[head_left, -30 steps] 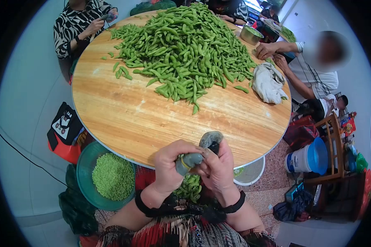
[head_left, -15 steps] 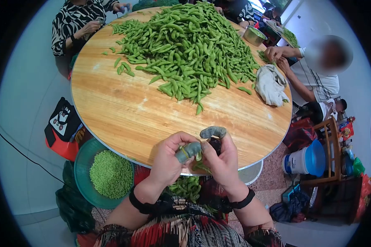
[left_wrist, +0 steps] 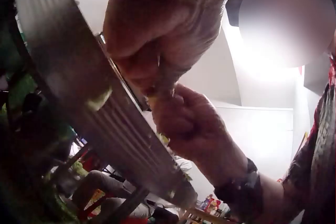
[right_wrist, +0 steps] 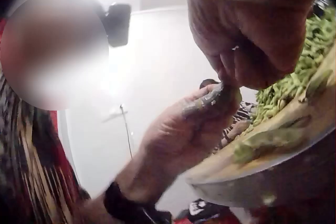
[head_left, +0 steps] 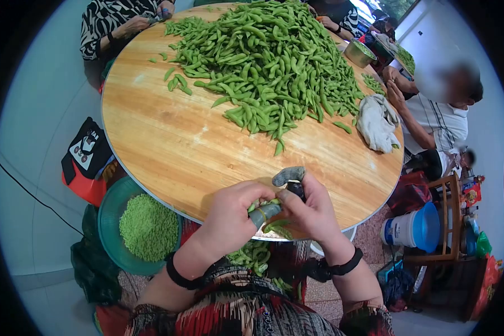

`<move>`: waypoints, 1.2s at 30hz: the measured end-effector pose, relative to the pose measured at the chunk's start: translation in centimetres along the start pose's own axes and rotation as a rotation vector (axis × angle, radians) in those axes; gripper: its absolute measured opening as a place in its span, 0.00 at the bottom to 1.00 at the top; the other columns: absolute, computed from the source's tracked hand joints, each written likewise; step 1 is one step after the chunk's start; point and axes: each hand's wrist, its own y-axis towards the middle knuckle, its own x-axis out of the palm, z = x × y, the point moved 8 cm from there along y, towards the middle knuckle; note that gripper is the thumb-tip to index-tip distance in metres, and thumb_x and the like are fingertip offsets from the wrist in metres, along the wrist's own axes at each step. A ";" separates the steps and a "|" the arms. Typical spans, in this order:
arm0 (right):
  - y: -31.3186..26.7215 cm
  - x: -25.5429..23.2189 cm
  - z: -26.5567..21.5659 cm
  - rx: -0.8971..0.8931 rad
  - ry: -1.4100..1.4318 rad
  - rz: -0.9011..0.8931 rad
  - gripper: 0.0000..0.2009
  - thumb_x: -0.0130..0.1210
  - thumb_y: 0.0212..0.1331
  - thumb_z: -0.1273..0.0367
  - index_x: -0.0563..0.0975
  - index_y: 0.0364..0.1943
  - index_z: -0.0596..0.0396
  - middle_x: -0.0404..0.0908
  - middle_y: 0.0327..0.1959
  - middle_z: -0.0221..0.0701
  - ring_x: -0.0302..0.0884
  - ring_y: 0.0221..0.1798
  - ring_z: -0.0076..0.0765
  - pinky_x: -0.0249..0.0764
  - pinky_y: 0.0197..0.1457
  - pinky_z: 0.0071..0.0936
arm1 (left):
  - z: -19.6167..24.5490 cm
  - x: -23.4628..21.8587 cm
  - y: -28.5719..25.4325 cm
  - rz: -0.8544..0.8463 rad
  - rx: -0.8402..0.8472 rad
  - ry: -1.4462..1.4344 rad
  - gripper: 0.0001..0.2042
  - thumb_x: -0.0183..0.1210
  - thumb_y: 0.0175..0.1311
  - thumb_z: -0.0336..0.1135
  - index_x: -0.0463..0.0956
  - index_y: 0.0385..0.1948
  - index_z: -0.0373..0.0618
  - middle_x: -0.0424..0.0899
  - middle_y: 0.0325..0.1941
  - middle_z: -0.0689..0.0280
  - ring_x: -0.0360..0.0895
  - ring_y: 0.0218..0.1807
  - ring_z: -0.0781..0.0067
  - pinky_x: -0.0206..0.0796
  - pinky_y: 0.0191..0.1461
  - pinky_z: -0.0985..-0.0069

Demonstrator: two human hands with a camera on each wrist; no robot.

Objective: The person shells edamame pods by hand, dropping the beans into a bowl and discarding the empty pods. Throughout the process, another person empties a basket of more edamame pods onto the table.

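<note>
Between my left hand [head_left: 232, 215] and right hand [head_left: 315, 211] is a green edamame pod [head_left: 272, 202], over the table's near edge. My left hand grips it under a thumb wearing a grey finger cover [head_left: 264, 213] with a yellow band. My right thumb and curled fingers pinch at its end, partly hiding it. Another dark grey cover [head_left: 289, 176] is on a right finger. Below the hands, a few pods [head_left: 278, 227] lie at the table edge, also seen as a pod [right_wrist: 270, 141] in the right wrist view.
A large edamame heap [head_left: 274, 61] covers the far part of the round wooden table [head_left: 162, 151]. At lower left stands a green basin [head_left: 109, 224] of shelled beans [head_left: 147, 227]. A grey cloth [head_left: 377, 124] lies at right. Other people sit around the table.
My hands were close together; now they are slightly farther apart, with a green pod showing at the left fingers. Pods have come into view below them. The head view has shifted a little.
</note>
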 end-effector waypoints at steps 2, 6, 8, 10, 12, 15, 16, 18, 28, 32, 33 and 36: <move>-0.3 0.7 -2.2 -0.208 -0.412 -0.087 0.11 0.46 0.62 0.67 0.69 0.43 0.59 0.77 0.24 0.29 0.75 0.26 0.20 0.69 0.26 0.16 | 0.1 0.2 0.1 -0.051 0.024 0.119 0.08 0.61 0.49 0.25 0.76 0.32 0.38 0.77 0.28 0.70 0.71 0.31 0.79 0.63 0.37 0.82; 2.7 -1.8 -2.3 0.025 -0.544 -0.280 0.10 0.51 0.60 0.63 0.75 0.38 0.53 0.76 0.20 0.29 0.72 0.21 0.20 0.68 0.25 0.23 | -2.5 2.0 -0.2 -0.231 -0.244 -0.257 0.06 0.61 0.51 0.26 0.75 0.30 0.39 0.74 0.24 0.72 0.65 0.26 0.86 0.59 0.31 0.85; 6.1 -3.9 -4.3 -0.351 -0.958 -0.138 0.10 0.53 0.54 0.67 0.76 0.39 0.52 0.76 0.20 0.38 0.75 0.22 0.38 0.69 0.27 0.33 | -3.4 2.8 -0.9 -0.267 -0.374 -0.465 0.04 0.56 0.53 0.24 0.73 0.30 0.42 0.74 0.23 0.70 0.63 0.23 0.89 0.54 0.25 0.89; 8.0 -4.4 -3.4 -0.356 -1.139 -0.179 0.10 0.53 0.54 0.67 0.75 0.39 0.54 0.77 0.23 0.40 0.75 0.24 0.43 0.70 0.29 0.35 | -3.5 2.6 -1.3 -0.230 -0.463 -0.550 0.04 0.53 0.54 0.23 0.72 0.30 0.42 0.74 0.23 0.69 0.64 0.22 0.89 0.53 0.23 0.90; 8.2 -3.4 -2.8 -0.398 -1.254 -0.278 0.11 0.54 0.52 0.66 0.73 0.37 0.57 0.77 0.28 0.46 0.73 0.32 0.57 0.70 0.34 0.43 | -4.1 2.4 -1.7 -0.115 -0.559 -0.635 0.05 0.48 0.55 0.21 0.71 0.30 0.41 0.76 0.22 0.66 0.64 0.19 0.88 0.50 0.19 0.91; 6.4 -2.5 -2.2 -0.250 -1.378 -0.302 0.10 0.52 0.53 0.67 0.73 0.36 0.57 0.77 0.28 0.46 0.75 0.33 0.54 0.70 0.36 0.45 | -4.2 1.9 -2.1 -0.030 -0.549 -0.740 0.05 0.47 0.55 0.21 0.71 0.30 0.41 0.76 0.22 0.65 0.65 0.19 0.88 0.51 0.20 0.92; 5.7 -2.9 -2.0 -0.266 -1.353 -0.262 0.11 0.53 0.54 0.66 0.73 0.34 0.60 0.77 0.26 0.47 0.74 0.32 0.55 0.69 0.35 0.44 | -4.0 2.0 -2.2 -0.026 -0.543 -0.738 0.05 0.47 0.55 0.21 0.71 0.30 0.41 0.76 0.22 0.65 0.65 0.19 0.88 0.51 0.20 0.92; 4.1 -3.1 -2.7 -0.280 -1.113 -0.192 0.12 0.53 0.54 0.65 0.73 0.32 0.61 0.76 0.24 0.46 0.74 0.30 0.53 0.69 0.33 0.41 | -3.6 2.0 -2.3 0.028 -0.534 -0.654 0.04 0.50 0.55 0.21 0.71 0.30 0.40 0.76 0.22 0.66 0.66 0.20 0.88 0.53 0.21 0.91; -5.5 -2.1 1.7 0.033 0.220 0.045 0.06 0.50 0.60 0.71 0.74 0.36 0.59 0.71 0.18 0.24 0.60 0.14 0.16 0.56 0.16 0.13 | 3.6 3.2 -3.5 0.148 0.130 0.278 0.09 0.61 0.47 0.25 0.77 0.33 0.40 0.81 0.28 0.58 0.79 0.29 0.66 0.69 0.32 0.74; -6.9 -0.1 4.6 0.289 0.715 0.094 0.04 0.47 0.61 0.72 0.72 0.36 0.57 0.66 0.15 0.23 0.52 0.11 0.14 0.48 0.13 0.12 | 3.9 3.7 -4.4 0.092 0.267 0.326 0.07 0.58 0.48 0.24 0.77 0.31 0.40 0.80 0.26 0.60 0.79 0.28 0.69 0.69 0.31 0.75; -7.1 -0.1 5.0 0.300 0.707 0.139 0.04 0.47 0.61 0.72 0.72 0.36 0.57 0.66 0.15 0.23 0.53 0.12 0.14 0.49 0.14 0.12 | 3.8 3.9 -4.4 0.081 0.271 0.323 0.07 0.58 0.48 0.24 0.77 0.31 0.40 0.80 0.26 0.60 0.79 0.28 0.69 0.69 0.31 0.75; -7.3 -0.3 4.9 0.183 0.491 0.234 0.04 0.49 0.60 0.72 0.74 0.34 0.57 0.69 0.17 0.24 0.57 0.14 0.13 0.52 0.16 0.11 | 1.4 3.4 -4.5 0.137 0.079 0.105 0.06 0.56 0.49 0.23 0.75 0.30 0.40 0.80 0.25 0.64 0.77 0.26 0.76 0.68 0.29 0.78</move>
